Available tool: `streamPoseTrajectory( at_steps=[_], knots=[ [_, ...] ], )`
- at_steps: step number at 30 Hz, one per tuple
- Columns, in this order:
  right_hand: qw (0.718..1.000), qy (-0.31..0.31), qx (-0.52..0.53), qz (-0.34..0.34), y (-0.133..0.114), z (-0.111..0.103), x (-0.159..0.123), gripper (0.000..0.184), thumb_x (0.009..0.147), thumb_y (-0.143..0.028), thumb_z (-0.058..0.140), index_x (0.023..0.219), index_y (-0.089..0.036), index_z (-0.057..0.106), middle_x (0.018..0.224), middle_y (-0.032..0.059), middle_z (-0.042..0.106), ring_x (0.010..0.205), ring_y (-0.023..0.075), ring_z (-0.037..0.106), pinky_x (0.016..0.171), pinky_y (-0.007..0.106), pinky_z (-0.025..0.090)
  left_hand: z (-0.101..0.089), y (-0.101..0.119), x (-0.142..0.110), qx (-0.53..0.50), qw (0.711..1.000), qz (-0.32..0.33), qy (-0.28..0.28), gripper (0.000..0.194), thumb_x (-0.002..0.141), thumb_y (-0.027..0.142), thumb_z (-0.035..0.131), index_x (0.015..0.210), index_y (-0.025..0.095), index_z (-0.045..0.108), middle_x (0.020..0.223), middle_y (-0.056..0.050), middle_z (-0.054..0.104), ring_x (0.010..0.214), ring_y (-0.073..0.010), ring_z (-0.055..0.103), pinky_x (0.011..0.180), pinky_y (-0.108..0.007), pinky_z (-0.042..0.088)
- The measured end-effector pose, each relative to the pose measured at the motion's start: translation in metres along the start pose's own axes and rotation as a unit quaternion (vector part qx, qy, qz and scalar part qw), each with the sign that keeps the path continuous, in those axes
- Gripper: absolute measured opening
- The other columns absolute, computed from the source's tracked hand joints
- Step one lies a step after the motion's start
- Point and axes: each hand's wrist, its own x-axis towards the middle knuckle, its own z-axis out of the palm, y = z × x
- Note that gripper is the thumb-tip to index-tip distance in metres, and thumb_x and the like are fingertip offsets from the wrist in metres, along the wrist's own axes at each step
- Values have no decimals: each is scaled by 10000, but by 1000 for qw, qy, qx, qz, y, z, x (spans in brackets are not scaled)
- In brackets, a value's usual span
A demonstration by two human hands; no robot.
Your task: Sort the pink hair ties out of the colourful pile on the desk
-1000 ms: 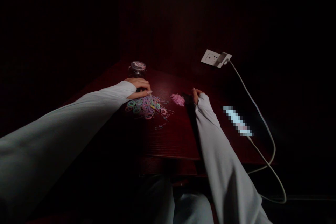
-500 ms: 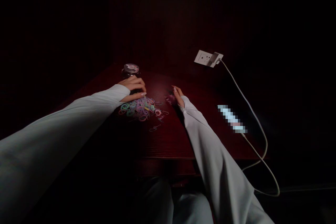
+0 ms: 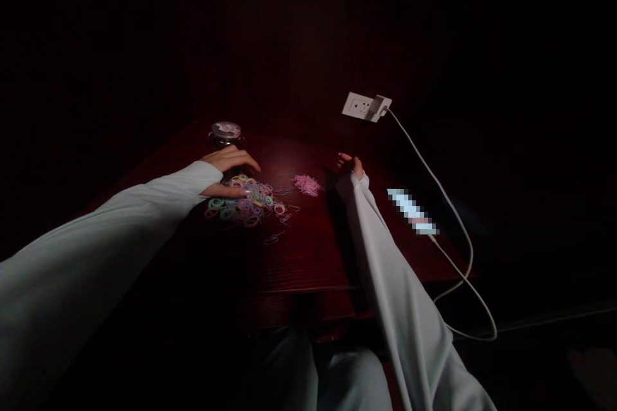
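Observation:
On the dark red table, a pile of small coloured rings and clip-like pieces (image 3: 258,203) lies at the left of centre. My left hand (image 3: 230,169) rests at its upper edge, thumb on the pile and fingers spread apart from it. No object shows in its grip. To the right sits a small heap of pink pieces (image 3: 307,185), too small to name surely. Beyond that heap my right hand (image 3: 351,164) hovers with fingers loosely bent and apart, holding nothing visible.
A lidded clear jar (image 3: 226,133) stands behind my left hand. At the right, a phone-like blurred bright object (image 3: 412,210) is joined to a white cable (image 3: 436,173). The cable runs to a charger in a wall socket (image 3: 355,106). The table's front edge (image 3: 303,289) is near me.
My right hand has moved right, away from the pink heap, which now shows fully. My left hand has opened wider, its thumb lower on the coloured pile. The view has shifted slightly.

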Motion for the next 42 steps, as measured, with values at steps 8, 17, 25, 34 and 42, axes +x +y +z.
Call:
streamPoseTrajectory(
  at_steps=[8, 17, 25, 34, 42],
  knots=[
    [993, -37, 106, 38, -60, 26, -35, 566, 954, -711, 515, 946, -204, 765, 986, 92, 798, 836, 165, 705, 701, 257, 516, 3, -12, -5, -9, 1000, -13, 17, 721, 1140, 631, 174, 1266, 228, 758, 1275, -105, 768, 1159, -282, 671, 1119, -422, 475],
    [923, -313, -46, -219, -90, 68, -106, 460, 908, -477, 823, 1333, -312, 763, 1398, 68, 707, 1290, 276, 641, 1155, 464, 504, 5, 1, -2, 35, 995, -40, 84, 731, 1144, 552, 163, 1071, 219, 810, 1110, -100, 810, 1079, -273, 720, 1070, -413, 503],
    [859, -415, -130, -272, -80, 77, -120, 604, 860, -384, 910, 1430, -357, 711, 1456, 69, 697, 1353, 289, 627, 1213, 484, 456, 4, 2, 0, 44, 996, -33, 73, 721, 1136, 569, 184, 1001, 212, 796, 1034, -101, 817, 1011, -256, 731, 996, -391, 516],
    [898, -372, -89, -217, -76, 79, -101, 288, 876, -312, 865, 1144, -246, 781, 1164, 58, 780, 1084, 248, 709, 1006, 391, 538, 4, -1, 0, 41, 998, -35, 44, 676, 1145, 521, 221, 1027, 209, 808, 1042, -99, 808, 1037, -252, 733, 994, -392, 505],
    [925, -350, -29, -144, -93, 68, -106, 284, 934, -449, 797, 1140, -254, 787, 1172, 50, 804, 1067, 231, 735, 974, 362, 559, 4, 3, 0, 34, 997, -43, 46, 619, 1142, 502, 270, 1019, 231, 813, 1030, -72, 812, 1054, -238, 738, 992, -367, 509]
  ],
)
